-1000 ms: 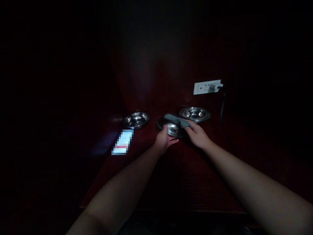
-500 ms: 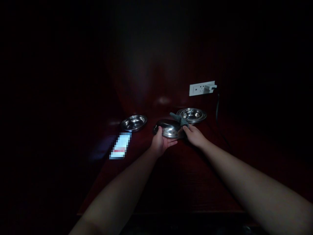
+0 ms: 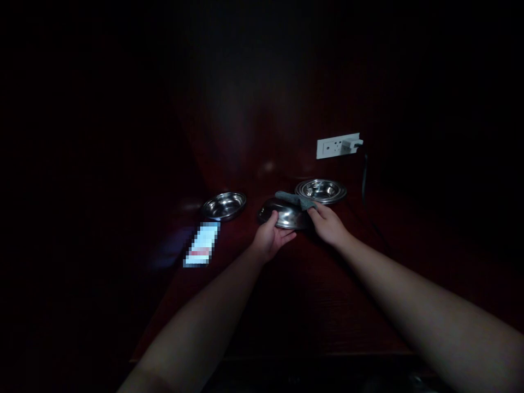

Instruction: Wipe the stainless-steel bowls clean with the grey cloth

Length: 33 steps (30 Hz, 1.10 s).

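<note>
A shiny metal bowl (image 3: 291, 216) is held bottom up over the dark red table, in the middle of the head view. My left hand (image 3: 271, 239) grips its near left side, thumb on the outer wall and fingers beneath the rim. A grey-green cloth (image 3: 295, 200) lies against the far side of the bowl. My right hand (image 3: 327, 225) is closed on the cloth at the bowl's right edge; some of its fingers are hidden behind the bowl.
Stacked metal dishes (image 3: 321, 191) stand behind my right hand. Another metal dish (image 3: 224, 205) sits at the left, with a lit, pixelated phone-like screen (image 3: 202, 243) nearer me. A wall socket (image 3: 338, 146) holds a plug, its cable (image 3: 364, 177) hanging down.
The cloth has shifted slightly left and lies flatter across the bowl. My left thumb sits a little farther right on the bowl's wall. The other dishes have stayed in place.
</note>
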Each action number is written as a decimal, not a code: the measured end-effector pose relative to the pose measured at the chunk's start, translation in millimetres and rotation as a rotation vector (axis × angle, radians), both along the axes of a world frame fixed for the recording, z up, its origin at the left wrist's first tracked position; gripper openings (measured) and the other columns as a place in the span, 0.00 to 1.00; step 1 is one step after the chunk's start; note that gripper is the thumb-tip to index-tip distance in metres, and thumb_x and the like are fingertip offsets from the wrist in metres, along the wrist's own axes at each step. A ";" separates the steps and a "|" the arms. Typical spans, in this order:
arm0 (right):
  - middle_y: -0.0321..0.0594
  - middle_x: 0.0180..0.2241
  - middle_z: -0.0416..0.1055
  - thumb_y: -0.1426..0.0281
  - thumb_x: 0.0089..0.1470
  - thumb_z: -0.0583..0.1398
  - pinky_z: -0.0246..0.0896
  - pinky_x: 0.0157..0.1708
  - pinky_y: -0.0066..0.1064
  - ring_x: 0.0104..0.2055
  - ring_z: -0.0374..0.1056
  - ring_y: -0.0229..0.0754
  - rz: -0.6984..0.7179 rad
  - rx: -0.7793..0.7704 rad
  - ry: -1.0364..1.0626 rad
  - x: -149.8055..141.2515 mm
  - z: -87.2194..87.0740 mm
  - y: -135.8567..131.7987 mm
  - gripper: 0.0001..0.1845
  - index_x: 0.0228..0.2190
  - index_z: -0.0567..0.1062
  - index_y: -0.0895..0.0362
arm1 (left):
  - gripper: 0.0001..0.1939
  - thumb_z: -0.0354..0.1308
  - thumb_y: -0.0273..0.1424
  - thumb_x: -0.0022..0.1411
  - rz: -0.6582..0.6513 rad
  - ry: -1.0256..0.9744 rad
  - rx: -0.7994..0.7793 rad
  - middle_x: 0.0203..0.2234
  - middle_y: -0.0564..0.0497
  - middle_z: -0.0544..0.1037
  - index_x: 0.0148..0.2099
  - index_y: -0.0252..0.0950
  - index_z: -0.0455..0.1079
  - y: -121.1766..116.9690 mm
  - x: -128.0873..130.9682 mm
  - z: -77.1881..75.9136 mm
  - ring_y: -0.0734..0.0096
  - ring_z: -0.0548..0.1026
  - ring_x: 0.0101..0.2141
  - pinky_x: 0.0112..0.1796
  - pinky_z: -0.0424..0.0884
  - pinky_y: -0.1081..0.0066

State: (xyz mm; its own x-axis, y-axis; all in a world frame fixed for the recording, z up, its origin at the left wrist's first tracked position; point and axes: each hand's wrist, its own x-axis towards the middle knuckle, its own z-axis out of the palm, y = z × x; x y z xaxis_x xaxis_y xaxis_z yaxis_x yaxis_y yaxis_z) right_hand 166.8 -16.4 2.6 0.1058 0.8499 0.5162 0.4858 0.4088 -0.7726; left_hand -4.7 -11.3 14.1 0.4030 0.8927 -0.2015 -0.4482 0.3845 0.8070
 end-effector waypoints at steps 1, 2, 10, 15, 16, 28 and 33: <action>0.43 0.46 0.74 0.63 0.59 0.50 0.59 0.53 0.45 0.49 0.68 0.49 0.007 0.002 0.000 -0.3 0.9 -0.8 0.20 0.47 0.73 0.56 | 0.23 0.48 0.43 0.64 -0.005 -0.002 0.004 0.50 0.39 0.74 0.54 0.32 0.67 -0.2 0.1 0.0 0.64 0.77 0.39 0.40 0.72 0.65; 0.43 0.47 0.74 0.63 0.59 0.50 0.59 0.53 0.45 0.50 0.68 0.49 0.013 0.004 0.000 -0.8 1.7 -1.4 0.21 0.47 0.73 0.57 | 0.23 0.49 0.43 0.64 -0.008 -0.005 0.007 0.49 0.39 0.74 0.54 0.32 0.66 -0.2 0.2 -0.1 0.64 0.77 0.40 0.41 0.72 0.65; 0.44 0.51 0.71 0.65 0.57 0.51 0.54 0.57 0.42 0.54 0.65 0.47 -0.014 -0.017 -0.057 -1.6 3.3 -1.0 0.21 0.49 0.72 0.58 | 0.25 0.48 0.43 0.64 -0.051 0.000 -0.005 0.48 0.36 0.75 0.55 0.30 0.66 1.2 0.3 -1.5 0.61 0.77 0.40 0.41 0.72 0.63; 0.44 0.42 0.76 0.65 0.57 0.51 0.62 0.48 0.41 0.44 0.71 0.48 -0.099 -0.083 -0.117 2.7 1.9 1.6 0.18 0.43 0.76 0.57 | 0.27 0.44 0.45 0.65 -0.072 0.002 -0.003 0.48 0.35 0.75 0.54 0.29 0.67 0.3 -0.4 -1.4 0.60 0.78 0.38 0.39 0.73 0.62; 0.43 0.41 0.77 0.66 0.56 0.52 0.63 0.47 0.41 0.43 0.71 0.48 -0.105 -0.078 -0.117 3.5 1.2 2.2 0.17 0.42 0.76 0.56 | 0.27 0.44 0.45 0.65 -0.070 0.004 0.000 0.48 0.36 0.75 0.54 0.29 0.67 0.2 -0.6 -1.7 0.60 0.78 0.38 0.39 0.73 0.63; 0.42 0.32 0.76 0.66 0.52 0.56 0.65 0.39 0.41 0.35 0.71 0.48 -0.173 -0.099 -0.057 12.0 -7.7 11.7 0.09 0.32 0.75 0.54 | 0.27 0.45 0.47 0.64 -0.035 0.021 0.025 0.48 0.36 0.75 0.53 0.30 0.67 1.5 -1.0 -4.1 0.58 0.77 0.41 0.41 0.72 0.61; 0.38 0.27 0.74 0.67 0.49 0.57 0.64 0.33 0.36 0.28 0.68 0.43 -0.198 -0.038 -0.054 11.7 -7.0 10.7 0.06 0.30 0.73 0.53 | 0.27 0.45 0.46 0.64 0.001 0.010 0.014 0.48 0.36 0.75 0.54 0.30 0.67 1.5 0.1 -2.6 0.59 0.77 0.42 0.41 0.72 0.62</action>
